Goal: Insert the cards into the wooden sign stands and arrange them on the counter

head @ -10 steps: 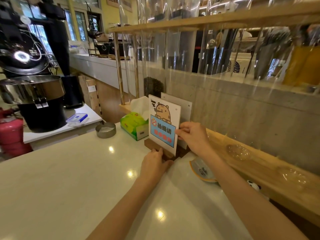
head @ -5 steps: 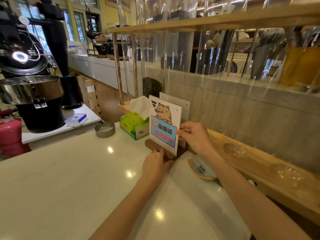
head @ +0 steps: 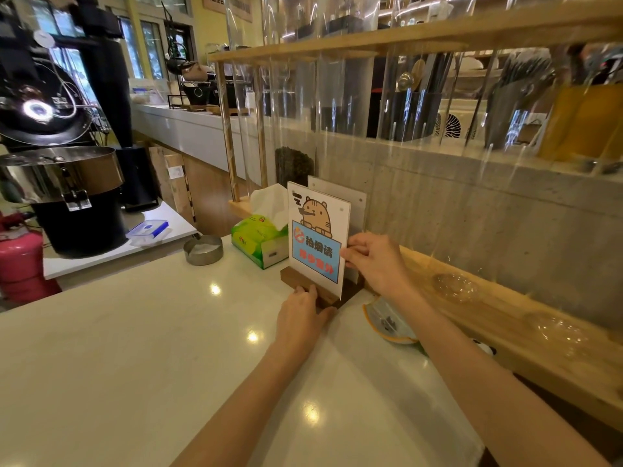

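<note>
Wooden stand (head: 305,284) pressed under left hand (head: 301,318); right hand (head: 374,261) pinches upright card (head: 317,241).

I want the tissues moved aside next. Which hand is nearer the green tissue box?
Left. The left hand rests on the wooden stand, just right of the tissue box; the right hand grips the card farther right.
</note>
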Tool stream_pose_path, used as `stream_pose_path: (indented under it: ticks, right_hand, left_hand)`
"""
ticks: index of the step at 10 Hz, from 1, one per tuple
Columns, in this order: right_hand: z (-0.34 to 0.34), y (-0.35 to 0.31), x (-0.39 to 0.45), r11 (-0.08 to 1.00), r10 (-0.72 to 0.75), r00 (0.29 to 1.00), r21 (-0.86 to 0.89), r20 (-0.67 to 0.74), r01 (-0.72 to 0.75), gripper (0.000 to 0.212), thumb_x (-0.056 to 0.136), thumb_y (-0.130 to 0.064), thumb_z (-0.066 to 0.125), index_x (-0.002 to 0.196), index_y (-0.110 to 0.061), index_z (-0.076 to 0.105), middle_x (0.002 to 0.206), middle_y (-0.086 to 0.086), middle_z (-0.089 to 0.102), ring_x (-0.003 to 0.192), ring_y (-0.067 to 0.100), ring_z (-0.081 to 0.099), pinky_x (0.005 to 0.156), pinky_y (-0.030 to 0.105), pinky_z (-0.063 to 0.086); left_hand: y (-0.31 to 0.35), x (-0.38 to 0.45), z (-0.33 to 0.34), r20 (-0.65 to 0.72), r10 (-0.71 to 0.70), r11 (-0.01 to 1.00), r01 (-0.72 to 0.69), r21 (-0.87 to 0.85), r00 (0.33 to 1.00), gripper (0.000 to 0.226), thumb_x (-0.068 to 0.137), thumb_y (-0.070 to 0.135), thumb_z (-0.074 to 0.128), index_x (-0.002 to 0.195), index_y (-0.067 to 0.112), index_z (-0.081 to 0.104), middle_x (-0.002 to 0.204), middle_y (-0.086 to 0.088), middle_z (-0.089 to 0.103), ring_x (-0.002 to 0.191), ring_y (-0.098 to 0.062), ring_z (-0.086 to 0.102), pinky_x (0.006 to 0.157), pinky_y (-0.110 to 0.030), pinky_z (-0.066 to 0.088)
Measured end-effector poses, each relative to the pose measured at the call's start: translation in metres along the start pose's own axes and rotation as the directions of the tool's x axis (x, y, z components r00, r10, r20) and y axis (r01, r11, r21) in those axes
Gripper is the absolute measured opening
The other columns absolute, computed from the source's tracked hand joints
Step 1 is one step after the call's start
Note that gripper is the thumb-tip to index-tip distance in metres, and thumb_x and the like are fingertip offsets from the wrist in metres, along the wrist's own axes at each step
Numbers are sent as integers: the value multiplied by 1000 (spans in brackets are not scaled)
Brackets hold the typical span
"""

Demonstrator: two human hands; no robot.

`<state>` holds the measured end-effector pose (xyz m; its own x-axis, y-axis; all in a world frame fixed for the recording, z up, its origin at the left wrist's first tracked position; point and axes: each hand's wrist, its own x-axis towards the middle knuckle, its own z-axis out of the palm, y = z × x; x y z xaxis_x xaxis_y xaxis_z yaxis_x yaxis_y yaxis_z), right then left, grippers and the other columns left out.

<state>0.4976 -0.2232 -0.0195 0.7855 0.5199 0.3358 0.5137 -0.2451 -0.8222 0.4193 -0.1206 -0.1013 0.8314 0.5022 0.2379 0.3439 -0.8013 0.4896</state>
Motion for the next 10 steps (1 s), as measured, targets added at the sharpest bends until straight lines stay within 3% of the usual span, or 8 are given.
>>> stream_pose_path:
  ticks: [3,4,5,6,7,8,9,10]
  right_hand:
    - [1,0,-1,997,-34,999,-73,11,35,11,84,-15,58,94,-15,62,112,9,67,95,16,63,61,16,47]
    - [2,-5,-4,993,-49,999,-102,23,51,20,85,-14,58,105,-12,59,116,10,65,103,22,62,66,23,52]
    - [5,-11,-11,992,-86,995,-95,-55,81,38,83,-12,59,119,-13,49,119,11,63,104,22,62,74,33,56]
    - [8,-18,-21,979,-197,934,-114,-297,170,35,82,-13,61,115,-14,48,114,9,64,94,13,59,61,14,50]
    - [19,-40,-31,939,-342,870,-178,-356,296,29,82,-15,61,109,-13,50,107,10,65,89,14,62,63,25,56]
    - [36,-75,-42,888,-459,853,-92,-249,451,23,84,-14,59,107,-14,56,96,8,68,80,10,62,66,23,56]
    - [60,-125,-61,849,-496,858,132,-132,511,21,87,-16,54,107,-13,59,91,2,67,82,11,64,72,21,54]
    - [68,-176,-81,730,-558,823,409,-107,548,20,88,-17,50,105,-14,60,89,-2,69,81,9,67,71,17,54]
  left_hand:
    - [2,-3,-1,0,-13,1000,13,-7,1000,43,81,36,57,116,14,47,114,-11,54,96,-19,54,81,-30,49]
    - [2,-6,-5,11,-34,999,34,-4,999,44,81,36,57,117,14,46,115,-10,54,98,-19,54,83,-31,49]
    - [-1,-6,-16,49,-28,996,32,-82,998,45,77,37,60,115,17,48,116,-8,57,99,-20,55,86,-34,51]
    - [-2,-4,-34,141,-32,991,50,-124,989,64,73,41,64,127,19,35,126,-7,53,111,-24,51,94,-41,47]
    - [-10,-11,-65,77,17,989,-5,-148,997,74,75,42,61,135,22,23,140,-7,41,125,-24,40,103,-42,38]
    - [-25,-27,-104,-148,68,982,-92,-165,987,61,79,38,59,132,18,35,137,-9,47,122,-23,44,99,-37,36]
    - [-43,-49,-154,-350,40,969,-121,-213,936,44,79,34,61,119,18,51,117,-8,62,103,-19,56,84,-27,40]
    - [-66,-72,-205,-487,-24,948,-135,-289,873,39,78,33,62,114,21,54,104,8,59,92,-9,55,77,-21,41]
